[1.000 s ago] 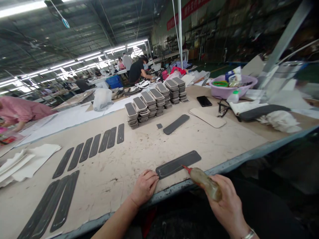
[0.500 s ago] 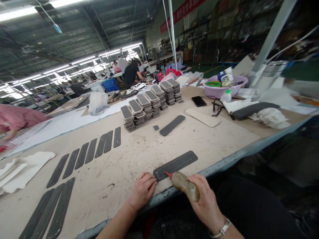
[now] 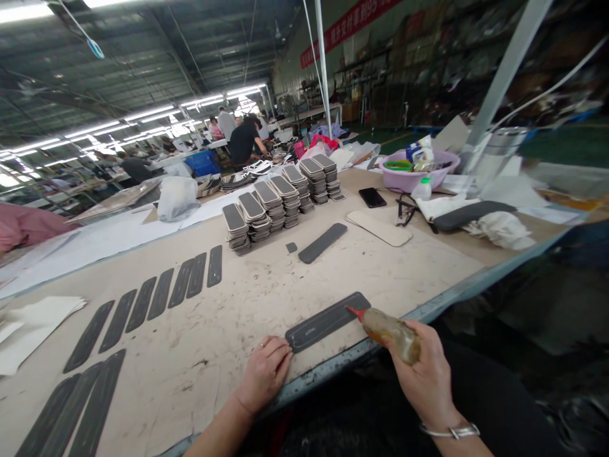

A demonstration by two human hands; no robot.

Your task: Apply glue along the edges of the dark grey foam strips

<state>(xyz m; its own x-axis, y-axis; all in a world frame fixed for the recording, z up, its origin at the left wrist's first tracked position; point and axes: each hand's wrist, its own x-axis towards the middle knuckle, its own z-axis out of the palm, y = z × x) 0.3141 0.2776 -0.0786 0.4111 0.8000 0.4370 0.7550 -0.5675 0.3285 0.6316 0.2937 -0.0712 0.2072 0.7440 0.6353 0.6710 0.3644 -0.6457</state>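
Observation:
A dark grey rounded strip lies at the near edge of the table, a thin glossy line of glue running along it. My left hand is closed at the strip's left end, fingertips pressed on its edge. In my right hand is a squeeze glue bottle, cloudy and brownish, tilted with its red nozzle touching or just above the strip near the right end. Fingers wrap around the bottle; part of it is hidden by them. Another grey strip rests farther back beside a small grey square.
Several glue-coated strips lie in rows on the left. Tall stacks of grey-topped pieces stand at the back. Beige strips, a phone, glasses and a purple basin sit to the right. People work farther off.
My right hand has moved right with the glue bottle, its nozzle going from the strip's left part to near its right end. My left hand stays at the left end.

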